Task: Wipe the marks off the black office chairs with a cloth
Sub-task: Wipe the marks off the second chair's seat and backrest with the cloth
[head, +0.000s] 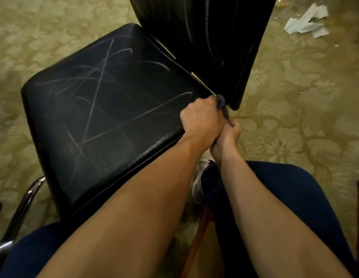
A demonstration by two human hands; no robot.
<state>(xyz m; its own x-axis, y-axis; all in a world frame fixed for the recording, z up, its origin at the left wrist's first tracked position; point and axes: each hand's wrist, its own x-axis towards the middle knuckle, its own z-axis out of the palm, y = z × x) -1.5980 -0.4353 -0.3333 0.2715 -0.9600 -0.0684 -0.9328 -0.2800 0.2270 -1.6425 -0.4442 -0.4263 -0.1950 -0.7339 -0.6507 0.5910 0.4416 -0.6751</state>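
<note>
Patterned beige-green carpet (295,109) covers the floor, with crumpled white paper (307,21) lying on it at the upper right, well apart from the chair. Black chair seat (106,109): padded, square, tilted in the view, its surface crossed by many thin pale marks (98,91) running in long straight and curved lines. Black backrest (204,37): stands at the seat's far edge, also bearing faint streaks. Chrome frame tube (24,205): shows at the seat's lower left. Dark cloth (221,103): small, bunched, at the seat's rear right corner, just beside the bottom edge of the backrest. Left hand (200,119): fingers curled together and closed round the cloth at that corner, knuckles up. Right hand (228,135): directly beside and partly under the left, fingers closed on the trailing end of the same cloth. Both forearms bare, reaching forward from the lower edge. Dark blue trouser legs (275,187) below them; a pale shoe (200,177) shows between the arms.
</note>
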